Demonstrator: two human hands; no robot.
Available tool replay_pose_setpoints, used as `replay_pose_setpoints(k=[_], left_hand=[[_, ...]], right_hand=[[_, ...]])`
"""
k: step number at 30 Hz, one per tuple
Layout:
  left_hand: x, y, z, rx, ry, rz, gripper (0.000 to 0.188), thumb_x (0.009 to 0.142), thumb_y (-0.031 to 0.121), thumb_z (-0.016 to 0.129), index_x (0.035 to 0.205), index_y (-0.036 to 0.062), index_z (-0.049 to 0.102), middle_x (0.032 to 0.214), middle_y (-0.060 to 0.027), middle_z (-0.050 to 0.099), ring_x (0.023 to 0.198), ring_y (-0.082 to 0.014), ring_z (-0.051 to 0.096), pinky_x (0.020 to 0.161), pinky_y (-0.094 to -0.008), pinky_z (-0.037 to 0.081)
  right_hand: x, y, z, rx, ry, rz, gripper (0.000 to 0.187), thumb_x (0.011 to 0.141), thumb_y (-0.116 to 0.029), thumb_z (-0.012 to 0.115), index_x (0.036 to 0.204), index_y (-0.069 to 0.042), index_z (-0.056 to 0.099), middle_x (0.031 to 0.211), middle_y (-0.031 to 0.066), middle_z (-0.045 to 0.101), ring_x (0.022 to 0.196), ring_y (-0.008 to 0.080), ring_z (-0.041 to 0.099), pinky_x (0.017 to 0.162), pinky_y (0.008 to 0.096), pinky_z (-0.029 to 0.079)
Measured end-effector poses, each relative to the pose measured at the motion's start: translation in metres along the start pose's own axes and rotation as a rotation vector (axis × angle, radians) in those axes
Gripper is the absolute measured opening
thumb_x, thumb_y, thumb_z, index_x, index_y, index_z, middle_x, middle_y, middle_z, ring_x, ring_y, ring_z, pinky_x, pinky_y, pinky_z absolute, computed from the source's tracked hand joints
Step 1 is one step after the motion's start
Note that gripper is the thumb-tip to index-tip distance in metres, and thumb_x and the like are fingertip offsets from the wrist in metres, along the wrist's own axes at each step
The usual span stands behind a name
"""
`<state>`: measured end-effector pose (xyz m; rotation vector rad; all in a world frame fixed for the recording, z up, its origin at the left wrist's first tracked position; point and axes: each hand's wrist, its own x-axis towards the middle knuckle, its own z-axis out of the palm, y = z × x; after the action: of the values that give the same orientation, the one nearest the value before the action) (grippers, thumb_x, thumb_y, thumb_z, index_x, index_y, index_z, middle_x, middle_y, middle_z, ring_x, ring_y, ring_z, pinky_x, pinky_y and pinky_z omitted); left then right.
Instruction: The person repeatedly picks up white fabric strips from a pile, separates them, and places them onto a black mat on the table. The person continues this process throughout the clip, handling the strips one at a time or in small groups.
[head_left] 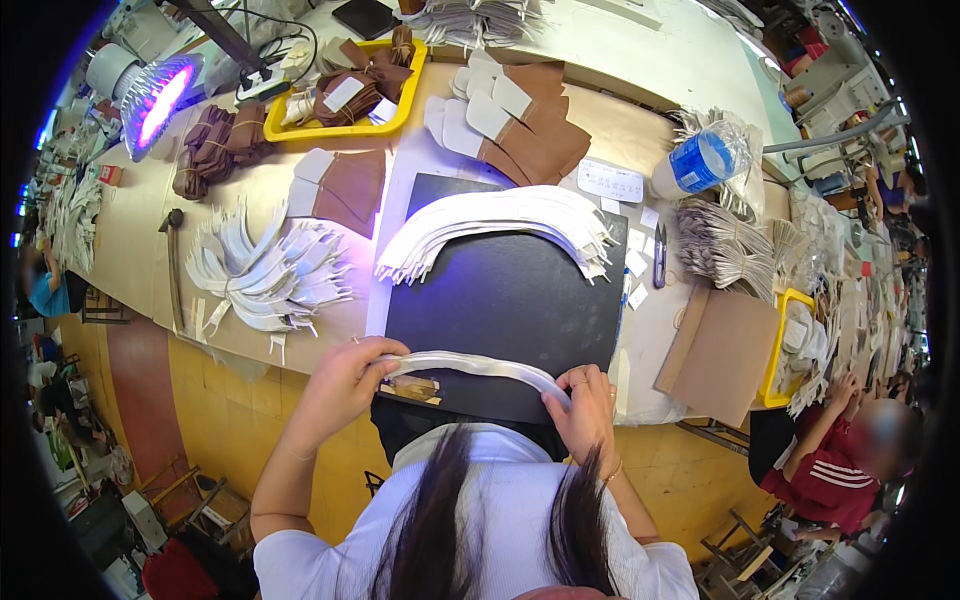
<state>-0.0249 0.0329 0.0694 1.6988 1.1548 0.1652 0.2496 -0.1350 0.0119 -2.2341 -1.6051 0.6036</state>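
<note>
Left hand [358, 375]: pinching one end of 1 strip [465, 362]
Right hand [585, 408]: pinching its other end lol
Mat [500, 315]: just 1
Trays [340, 132]: 2

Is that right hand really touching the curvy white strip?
Touching: the head view shows the right hand pinching the white strip near its right end.

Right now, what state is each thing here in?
White strip: held, curved
Left hand: pinching the strip's left end
Right hand: pinching its right end
Lamp: lit purple
Stacked white strips: fanned in an arch
Hammer: lying unheld
Large yellow tray: holding brown pieces
Snips: unheld, open or shut unclear
</note>
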Motion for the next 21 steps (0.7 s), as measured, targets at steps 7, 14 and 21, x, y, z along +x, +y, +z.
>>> replay_pose_setpoints(k=[7, 14, 21], left_hand=[[0.020, 0.008, -0.020, 0.056, 0.091, 0.086, 0.017, 0.093, 0.008, 0.063, 0.107, -0.0011, 0.069, 0.084, -0.0060, 0.065, 0.074, -0.0112, 0.057, 0.068, -0.0261, 0.045], [0.081, -0.010, -0.030, -0.456, 0.239, 0.154, 0.028, 0.099, 0.011, 0.060, 0.124, -0.0027, 0.059, 0.097, -0.0064, 0.068, 0.074, -0.0106, 0.063, 0.068, -0.0239, 0.050], [0.114, -0.026, -0.033, 0.008, 0.329, 0.110, 0.031, 0.092, 0.022, 0.071, 0.115, 0.0008, 0.066, 0.098, -0.0094, 0.065, 0.081, -0.0181, 0.062, 0.070, -0.0311, 0.050]], right_hand=[[0.025, -0.013, -0.001, 0.239, -0.057, 0.078, 0.023, 0.079, -0.012, 0.077, 0.098, -0.006, 0.066, 0.091, 0.0097, 0.059, 0.087, 0.0287, 0.057, 0.082, 0.0405, 0.042], [0.118, 0.007, -0.059, 0.723, 0.005, 0.206, 0.023, 0.084, -0.016, 0.079, 0.097, 0.000, 0.067, 0.083, 0.0002, 0.065, 0.073, 0.0081, 0.055, 0.067, 0.0231, 0.047], [0.199, 0.017, -0.049, 0.316, 0.211, -0.062, 0.034, 0.081, -0.022, 0.080, 0.104, 0.000, 0.070, 0.093, 0.0127, 0.070, 0.084, 0.0214, 0.065, 0.077, 0.0334, 0.051]])
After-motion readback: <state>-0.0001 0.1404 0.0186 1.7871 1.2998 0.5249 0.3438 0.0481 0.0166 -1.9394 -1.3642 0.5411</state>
